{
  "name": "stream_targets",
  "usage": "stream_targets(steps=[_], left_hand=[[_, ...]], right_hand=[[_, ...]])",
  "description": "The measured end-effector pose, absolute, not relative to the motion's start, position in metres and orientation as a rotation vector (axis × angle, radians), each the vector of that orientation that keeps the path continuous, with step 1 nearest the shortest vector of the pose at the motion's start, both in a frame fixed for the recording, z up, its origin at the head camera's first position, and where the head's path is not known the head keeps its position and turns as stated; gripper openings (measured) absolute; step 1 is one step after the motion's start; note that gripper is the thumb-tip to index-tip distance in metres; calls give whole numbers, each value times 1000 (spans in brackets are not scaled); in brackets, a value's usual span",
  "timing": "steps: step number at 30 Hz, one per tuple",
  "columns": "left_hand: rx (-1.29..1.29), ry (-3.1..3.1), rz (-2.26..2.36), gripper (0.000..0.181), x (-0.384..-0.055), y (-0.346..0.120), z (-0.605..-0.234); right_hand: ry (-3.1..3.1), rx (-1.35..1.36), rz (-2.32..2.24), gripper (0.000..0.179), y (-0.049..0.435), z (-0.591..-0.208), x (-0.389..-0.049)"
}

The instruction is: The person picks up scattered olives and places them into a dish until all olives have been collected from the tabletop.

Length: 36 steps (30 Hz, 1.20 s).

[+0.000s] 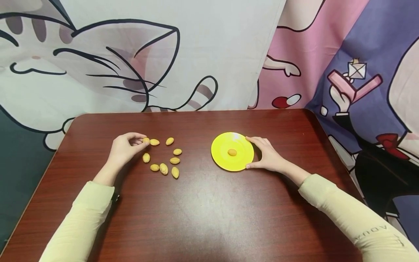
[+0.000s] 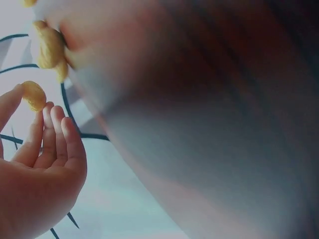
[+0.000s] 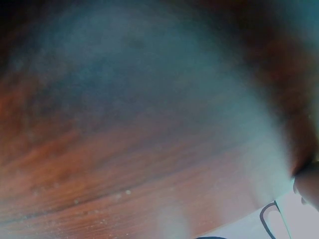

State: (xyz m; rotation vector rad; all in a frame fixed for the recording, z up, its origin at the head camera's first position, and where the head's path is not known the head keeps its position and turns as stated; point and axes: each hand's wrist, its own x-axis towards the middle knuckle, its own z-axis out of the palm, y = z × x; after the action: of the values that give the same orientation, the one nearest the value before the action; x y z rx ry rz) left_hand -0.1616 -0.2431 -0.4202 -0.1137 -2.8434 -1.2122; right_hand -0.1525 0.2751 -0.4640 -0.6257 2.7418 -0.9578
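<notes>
My left hand (image 1: 126, 147) pinches a small yellow oval fruit (image 2: 34, 95) between thumb and fingertip, at the left of the table. Right beside it lies another yellow fruit (image 1: 154, 142), part of a loose ring of several such fruits, among them one (image 1: 146, 157) just below the hand. The bright yellow plate (image 1: 220, 157) is right of the ring, with a single yellow fruit (image 1: 232, 152) at its middle. With thumb and fingers spread along its right rim, my right hand (image 1: 266, 156) holds the plate. The right wrist view barely catches that hand at its edge.
The red-brown wooden table (image 1: 203, 222) reflects light near its middle. Behind its far edge hangs a cloth (image 1: 226, 47) printed with cartoon figures. Two pale yellow sleeves (image 1: 80, 218) cover the forearms.
</notes>
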Motion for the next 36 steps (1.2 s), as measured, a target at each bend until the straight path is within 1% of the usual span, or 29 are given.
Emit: stream_targets(steps=[12, 20, 26, 36], left_hand=[[-193, -2894, -1351, 30, -161, -204, -419], [-306, -2882, -1442, 29, -159, -171, -420], [-338, -2895, -1507, 29, -157, -144, -418], [-498, -2884, -1523, 27, -157, -101, -416]], right_hand=[[2748, -638, -971, 111, 275, -464, -151], [2754, -628, -962, 110, 275, -463, -151], [2749, -628, -958, 110, 274, -462, -151], [2752, -639, -966, 112, 274, -463, -151]])
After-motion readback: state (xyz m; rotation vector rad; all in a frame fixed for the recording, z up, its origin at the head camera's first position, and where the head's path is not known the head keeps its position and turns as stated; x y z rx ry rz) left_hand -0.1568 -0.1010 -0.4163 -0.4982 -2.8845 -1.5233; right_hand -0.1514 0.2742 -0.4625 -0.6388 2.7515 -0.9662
